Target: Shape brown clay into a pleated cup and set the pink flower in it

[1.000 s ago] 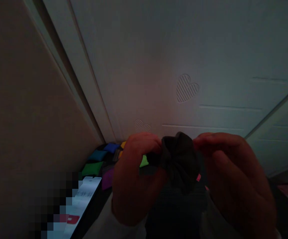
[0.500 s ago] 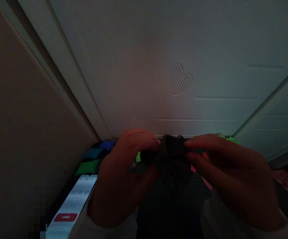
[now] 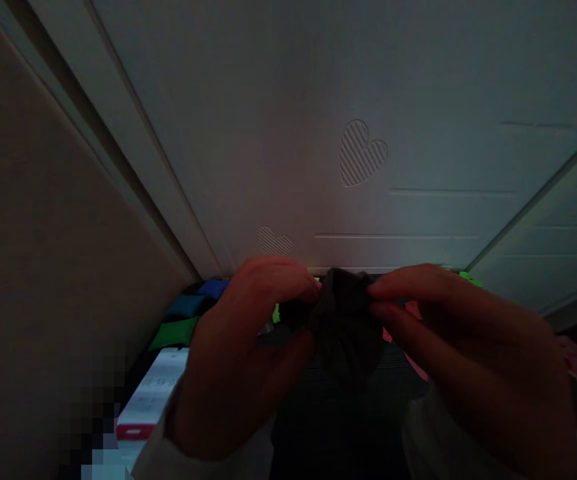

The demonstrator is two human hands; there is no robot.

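Note:
In dim light my left hand (image 3: 241,353) and my right hand (image 3: 463,353) are raised close together in front of me. Both pinch a small bunched piece of dark cloth (image 3: 346,320) between them, the left at its left edge, the right at its right edge. The cloth hangs gathered in folds below the fingertips. Pale sleeves cover both wrists.
A white panelled door (image 3: 368,133) with heart-shaped cut-outs stands right ahead, and a beige wall (image 3: 43,233) rises at the left. Several coloured pads (image 3: 188,317), blue, teal and green, lie at the wall's foot. A lit phone screen (image 3: 153,397) lies at the lower left.
The view has tipped upward, so my hands and the cloth sit a little lower and to the left. Both hands keep their pinch on the cloth.

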